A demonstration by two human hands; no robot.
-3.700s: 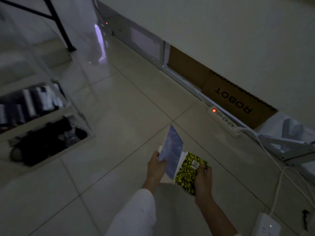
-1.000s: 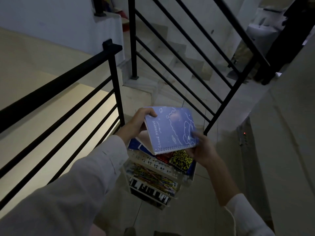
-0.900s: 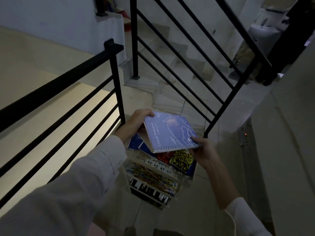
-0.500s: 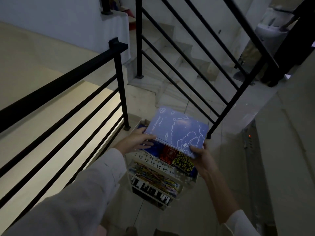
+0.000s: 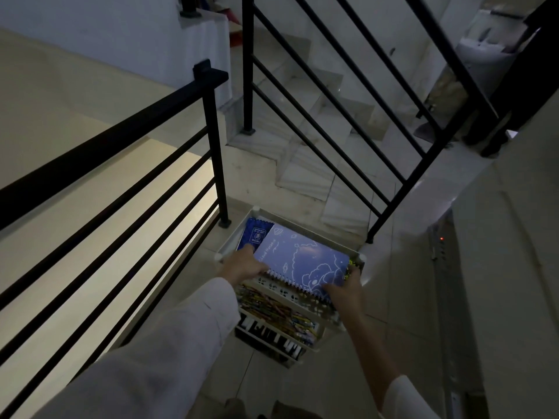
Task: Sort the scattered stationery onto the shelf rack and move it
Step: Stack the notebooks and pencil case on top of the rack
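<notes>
- The white shelf rack stands on the tiled floor, near the foot of a black stair railing and below a flight of pale steps.
- A blue spiral notebook with white cloud drawings lies across the rack's top tier, its wire binding towards the person.
- The left hand grips the notebook's near left corner, fingers curled over the edge.
- The right hand holds the near right corner, thumb on the cover; both hands are closed on the same notebook.
- Whether the notebook already rests fully on what lies below it, or is a little way above, cannot be told from this angle.
- Beside it, at the far left of the top tier, a darker blue notebook is already in place; a sliver of a yellow-and-black patterned cover shows at the right edge, under the cloud notebook.
- The middle tier holds a heap of coloured pencils or pens; the lowest tier shows black-and-white items, too dim to name.
- Judged from this, the sorting looks nearly finished: all three tiers are loaded and no loose stationery shows on the floor in view.
- What seems left is to let go of this notebook and then move the rack.
</notes>
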